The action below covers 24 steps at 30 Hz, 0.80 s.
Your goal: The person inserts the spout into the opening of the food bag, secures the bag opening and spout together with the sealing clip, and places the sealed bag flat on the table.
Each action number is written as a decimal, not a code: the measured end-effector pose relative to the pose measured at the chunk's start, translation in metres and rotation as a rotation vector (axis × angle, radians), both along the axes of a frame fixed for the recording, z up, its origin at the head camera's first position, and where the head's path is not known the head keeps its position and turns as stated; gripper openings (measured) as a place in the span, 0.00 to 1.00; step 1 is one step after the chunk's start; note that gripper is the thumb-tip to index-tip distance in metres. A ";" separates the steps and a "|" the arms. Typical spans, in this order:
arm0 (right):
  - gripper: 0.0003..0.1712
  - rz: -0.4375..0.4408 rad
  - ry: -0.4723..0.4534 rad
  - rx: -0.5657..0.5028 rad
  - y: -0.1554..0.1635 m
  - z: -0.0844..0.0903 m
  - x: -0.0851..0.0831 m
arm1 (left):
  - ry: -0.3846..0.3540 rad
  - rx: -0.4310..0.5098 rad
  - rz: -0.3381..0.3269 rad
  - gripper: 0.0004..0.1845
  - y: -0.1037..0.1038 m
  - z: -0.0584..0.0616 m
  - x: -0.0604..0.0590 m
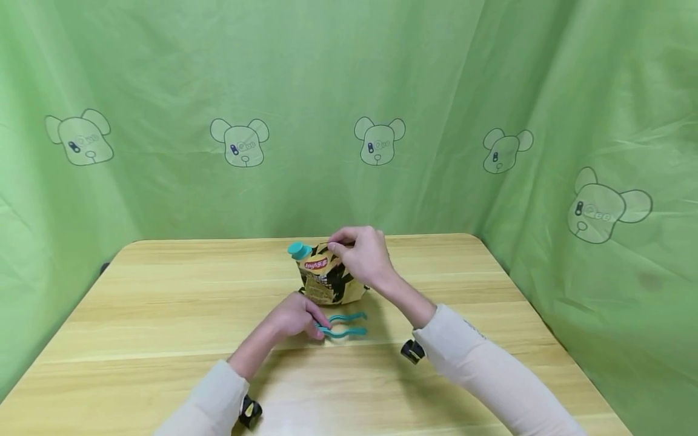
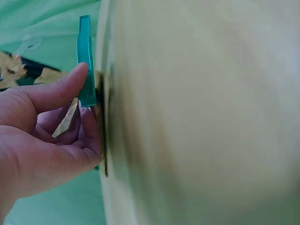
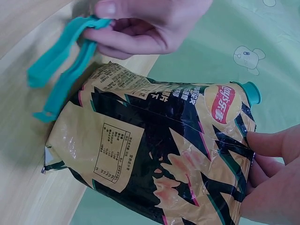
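Observation:
A gold and black bag of Lay's chips [image 1: 323,284] stands on the table, a round teal cap [image 1: 299,250] at its upper left corner. My right hand [image 1: 364,255] pinches the bag's top edge between thumb and fingers, to the right of the cap. In front of the bag, my left hand [image 1: 294,315] grips a teal bag clip [image 3: 70,75] by one end. The clip's two arms spread apart in a V, their free ends pointing right in the head view. Left thumb and fingers press on the clip close over the tabletop.
The wooden table [image 1: 136,339] has its far edge just behind the bag. Green curtains [image 1: 305,72] with printed bear heads hang behind and on both sides. A black wrist device [image 1: 412,351] shows by the right sleeve, another [image 1: 250,412] by the left.

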State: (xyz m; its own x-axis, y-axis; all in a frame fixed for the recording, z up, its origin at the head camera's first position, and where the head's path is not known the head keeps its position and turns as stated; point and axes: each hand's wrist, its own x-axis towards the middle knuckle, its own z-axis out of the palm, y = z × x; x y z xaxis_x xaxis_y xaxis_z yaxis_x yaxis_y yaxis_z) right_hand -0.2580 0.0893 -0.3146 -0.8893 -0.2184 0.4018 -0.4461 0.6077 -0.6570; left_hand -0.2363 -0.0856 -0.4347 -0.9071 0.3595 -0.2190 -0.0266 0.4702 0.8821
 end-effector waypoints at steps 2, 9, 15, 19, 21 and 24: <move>0.04 -0.003 -0.005 0.001 0.000 0.000 0.000 | 0.001 0.007 -0.001 0.10 -0.006 0.004 -0.001; 0.04 0.002 -0.012 -0.007 0.000 0.000 0.000 | -0.008 0.032 0.019 0.11 -0.033 0.020 -0.002; 0.04 0.011 -0.020 -0.012 -0.001 -0.001 0.000 | 0.009 0.054 0.042 0.12 -0.065 0.038 -0.006; 0.04 0.011 -0.020 -0.008 -0.001 -0.001 0.000 | 0.027 0.033 0.065 0.12 -0.085 0.045 -0.006; 0.04 0.009 -0.018 -0.008 -0.001 -0.001 -0.001 | 0.035 0.028 0.076 0.12 -0.094 0.048 -0.005; 0.04 0.008 -0.017 -0.010 -0.001 -0.001 -0.001 | 0.060 0.024 0.088 0.13 -0.106 0.052 -0.005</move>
